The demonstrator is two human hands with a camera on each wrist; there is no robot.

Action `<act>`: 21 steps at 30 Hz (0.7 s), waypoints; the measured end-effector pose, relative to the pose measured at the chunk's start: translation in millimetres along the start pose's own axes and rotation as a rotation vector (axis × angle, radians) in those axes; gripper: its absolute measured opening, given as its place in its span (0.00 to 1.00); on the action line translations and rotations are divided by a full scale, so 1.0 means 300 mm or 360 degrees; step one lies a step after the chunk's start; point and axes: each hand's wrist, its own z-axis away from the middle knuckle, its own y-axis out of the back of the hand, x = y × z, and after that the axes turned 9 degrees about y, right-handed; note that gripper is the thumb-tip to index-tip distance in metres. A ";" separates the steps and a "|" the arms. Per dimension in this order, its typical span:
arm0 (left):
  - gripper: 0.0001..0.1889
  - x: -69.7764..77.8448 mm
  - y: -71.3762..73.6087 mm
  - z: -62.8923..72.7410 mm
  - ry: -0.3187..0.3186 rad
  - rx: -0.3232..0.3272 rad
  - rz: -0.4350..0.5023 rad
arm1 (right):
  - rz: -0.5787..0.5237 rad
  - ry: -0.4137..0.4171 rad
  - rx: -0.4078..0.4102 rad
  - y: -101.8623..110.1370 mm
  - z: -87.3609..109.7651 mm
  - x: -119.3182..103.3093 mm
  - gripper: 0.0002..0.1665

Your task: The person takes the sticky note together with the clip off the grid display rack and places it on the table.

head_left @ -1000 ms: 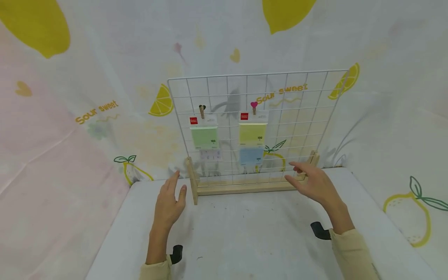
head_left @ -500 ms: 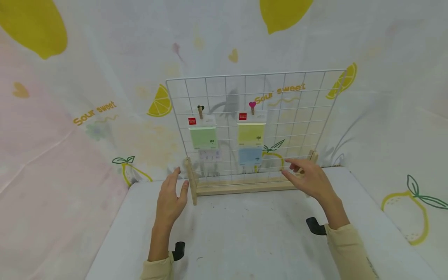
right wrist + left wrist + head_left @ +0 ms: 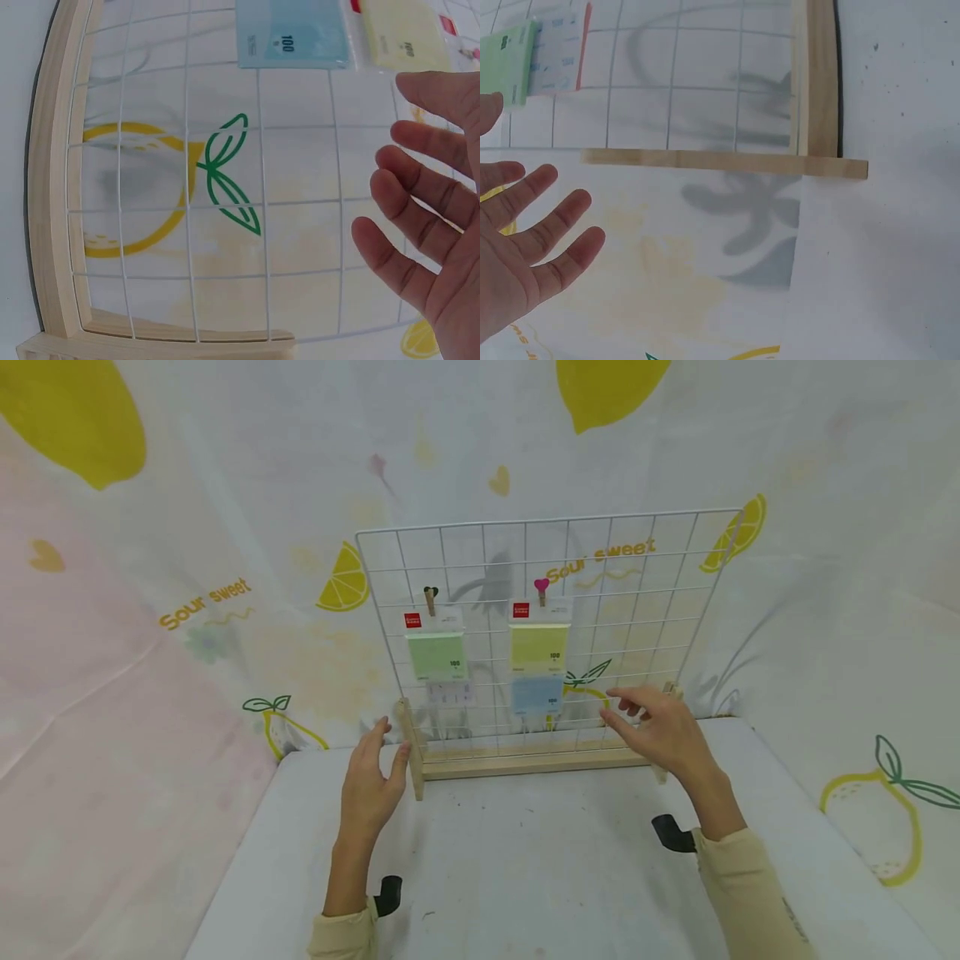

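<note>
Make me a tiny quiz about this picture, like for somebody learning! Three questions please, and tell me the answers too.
1. Pick one: what colour is the heart on the clip above the yellow packet? A) pink, B) blue, C) orange.
2. True or false: the left hand and the right hand are both holding nothing.
3. Fill the gap: the wire grid stands on a base that looks made of ____.

Key: 1. A. 2. True. 3. Wood.
</note>
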 end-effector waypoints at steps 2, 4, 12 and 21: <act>0.29 0.005 0.003 -0.004 -0.0012 -0.0008 0.0031 | 0.0014 0.0020 0.0011 0.001 -0.009 -0.004 0.19; 0.29 0.008 0.006 -0.009 -0.0019 -0.0024 0.0067 | 0.0013 0.0027 0.0015 0.002 -0.017 -0.008 0.18; 0.28 0.008 0.010 -0.024 -0.0029 0.0000 0.0099 | -0.0019 0.0021 0.0013 0.004 -0.052 -0.015 0.17; 0.29 0.018 0.012 -0.036 -0.0019 0.0002 0.0142 | -0.0013 0.0038 0.0024 -0.001 -0.093 -0.032 0.15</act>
